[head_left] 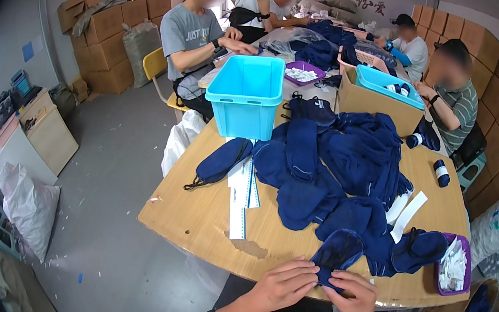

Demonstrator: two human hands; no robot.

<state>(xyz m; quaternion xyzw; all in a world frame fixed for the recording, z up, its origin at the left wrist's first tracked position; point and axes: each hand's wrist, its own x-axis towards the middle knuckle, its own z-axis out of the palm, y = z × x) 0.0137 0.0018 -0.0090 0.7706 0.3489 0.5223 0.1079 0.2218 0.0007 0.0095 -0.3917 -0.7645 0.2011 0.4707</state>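
Navy fabric forms the small piece [340,250] that is held at the near edge of the wooden table [199,209], just in front of a heap of similar cloth [360,151]. Its near end is pinched between both hands: the fingers of the left hand [289,283] are closed over its left side, and the thumb and fingers of the right hand [355,293] are drawn nearly together on it. How firmly it is gripped cannot be told.

If the pinch were loosened, the piece could be dropped over the table edge, since it is held so close to it. Its layers could be pulled askew, because the worked edge is partly covered by fingertips. It could also be mixed into the heap, as the same colour is shared.

Beyond the hands, most of the working space is taken up by the heap. To its right, white strips [408,217] are left loose and could be swept aside by a sleeve. The right corner is occupied by a purple tray [467,252] filled with white slips [453,267]. Farther back, reach is blocked by a turquoise bin [248,107] and a cardboard box [379,106].
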